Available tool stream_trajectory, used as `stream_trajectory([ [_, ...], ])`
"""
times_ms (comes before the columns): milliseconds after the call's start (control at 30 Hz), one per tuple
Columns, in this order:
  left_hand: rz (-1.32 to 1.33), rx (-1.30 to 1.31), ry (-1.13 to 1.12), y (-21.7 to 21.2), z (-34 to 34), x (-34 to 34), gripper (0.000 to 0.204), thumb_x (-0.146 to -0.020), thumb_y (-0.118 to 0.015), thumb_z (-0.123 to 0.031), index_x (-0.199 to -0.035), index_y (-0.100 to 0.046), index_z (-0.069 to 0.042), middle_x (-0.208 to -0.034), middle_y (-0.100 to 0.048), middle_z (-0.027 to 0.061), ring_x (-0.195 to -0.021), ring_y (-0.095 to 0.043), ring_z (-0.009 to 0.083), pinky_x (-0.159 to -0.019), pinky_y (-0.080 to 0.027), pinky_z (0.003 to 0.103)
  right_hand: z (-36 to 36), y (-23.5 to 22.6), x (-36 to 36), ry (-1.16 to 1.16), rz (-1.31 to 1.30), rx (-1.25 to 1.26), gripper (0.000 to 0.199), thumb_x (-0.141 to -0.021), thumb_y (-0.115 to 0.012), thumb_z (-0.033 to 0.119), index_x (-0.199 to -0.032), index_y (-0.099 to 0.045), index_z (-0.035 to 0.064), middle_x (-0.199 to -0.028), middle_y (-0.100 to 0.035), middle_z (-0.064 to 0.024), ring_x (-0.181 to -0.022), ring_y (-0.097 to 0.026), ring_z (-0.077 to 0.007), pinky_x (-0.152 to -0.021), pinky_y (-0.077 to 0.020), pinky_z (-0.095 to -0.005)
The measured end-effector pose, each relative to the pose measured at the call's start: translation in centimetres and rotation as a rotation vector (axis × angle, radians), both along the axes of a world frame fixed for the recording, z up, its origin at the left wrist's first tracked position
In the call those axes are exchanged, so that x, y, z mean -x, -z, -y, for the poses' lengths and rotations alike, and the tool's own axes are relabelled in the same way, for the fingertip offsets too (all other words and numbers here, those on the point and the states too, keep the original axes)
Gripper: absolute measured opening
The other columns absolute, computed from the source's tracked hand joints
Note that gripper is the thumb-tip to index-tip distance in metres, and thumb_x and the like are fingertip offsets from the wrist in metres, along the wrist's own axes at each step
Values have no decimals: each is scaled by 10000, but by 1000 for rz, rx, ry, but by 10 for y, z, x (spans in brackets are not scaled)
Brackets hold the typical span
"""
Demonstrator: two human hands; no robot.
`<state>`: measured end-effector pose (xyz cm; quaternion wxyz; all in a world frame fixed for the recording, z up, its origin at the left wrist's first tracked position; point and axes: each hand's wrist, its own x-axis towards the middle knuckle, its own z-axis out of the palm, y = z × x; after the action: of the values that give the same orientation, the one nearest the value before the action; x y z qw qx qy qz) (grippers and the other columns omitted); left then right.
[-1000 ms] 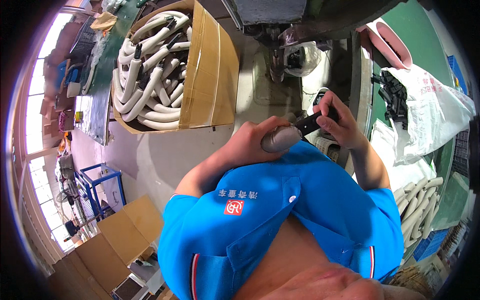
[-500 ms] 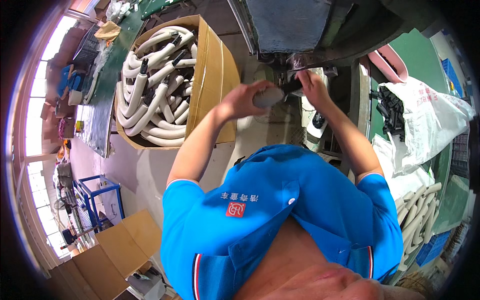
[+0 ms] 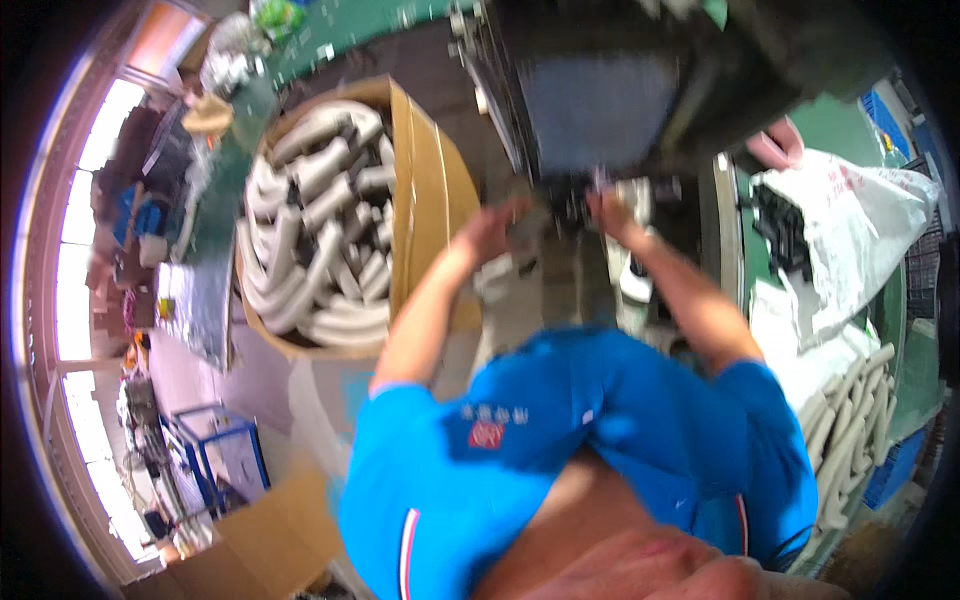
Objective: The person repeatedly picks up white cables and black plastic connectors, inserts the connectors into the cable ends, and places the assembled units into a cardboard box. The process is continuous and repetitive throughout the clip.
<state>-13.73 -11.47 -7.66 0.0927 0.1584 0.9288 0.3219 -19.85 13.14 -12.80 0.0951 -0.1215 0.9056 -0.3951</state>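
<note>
Both arms up at the dark machine [image 3: 640, 110], top middle. My left hand [image 3: 497, 228] and right hand [image 3: 608, 208] look mid-fitting a small part [image 3: 565, 200]; too blurry to tell grip. Next needs steady alignment, I'd say.

Bright daylight through a row of windows [image 3: 75, 260] along the left rim. Pale, smooth floor [image 3: 270, 380] below. A large open cardboard box [image 3: 420, 190] full of curved pale tubes [image 3: 320, 250] standing on it. A blue metal cart [image 3: 225, 455] and flattened brown cardboard [image 3: 270, 540] lower left. A dark machine housing [image 3: 600, 100] above. White plastic bag [image 3: 850, 240] at right, more pale tubes [image 3: 850, 430] stacked below it.
</note>
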Motion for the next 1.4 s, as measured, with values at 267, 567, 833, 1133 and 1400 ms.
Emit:
stream_trajectory([
  [267,122,-179,-45,-66,0,11,656,-643,-738,-203,-1231,-477,-76,-925,-645,180,-860,-641,266,-757,-483,353,-23,-71,6,-65,-255,-247,421,-891,-488,266,-1252,-489,49,-1274,-504,-171,-1119,-502,-310,-961,-385,-393],
  [567,106,-149,53,-74,-21,-6,666,-664,-725,-259,-1249,-461,-83,-934,-643,205,-854,-640,305,-760,-490,366,-6,-89,-1,46,0,-91,534,-922,-397,425,-1299,-429,48,-1350,-436,-169,-1246,-411,-291,-1021,-326,-370],
  [833,55,-90,50,-77,-28,-16,599,-687,-709,-222,-1232,-496,-93,-976,-644,171,-866,-640,308,-767,-501,363,-4,-84,4,-27,11,-106,571,-928,-358,436,-1361,-365,62,-1403,-371,-165,-1289,-364,-294,-1042,-306,-383],
  [1133,14,-177,136,-30,-21,-4,650,-671,-726,-185,-1253,-447,-108,-1005,-630,160,-858,-643,268,-726,-517,355,1,-46,14,10,-81,-170,498,-919,-442,395,-1281,-442,52,-1332,-438,-156,-1226,-406,-267,-999,-330,-371],
  [1400,240,-376,4,-43,-39,-23,663,-691,-699,-151,-1292,-420,-181,-1030,-592,116,-787,-597,192,-650,-507,320,-63,83,96,-205,-379,155,230,-890,-469,313,-881,-576,109,-769,-564,-42,-720,-546,-171,-598,-433,-325],
])
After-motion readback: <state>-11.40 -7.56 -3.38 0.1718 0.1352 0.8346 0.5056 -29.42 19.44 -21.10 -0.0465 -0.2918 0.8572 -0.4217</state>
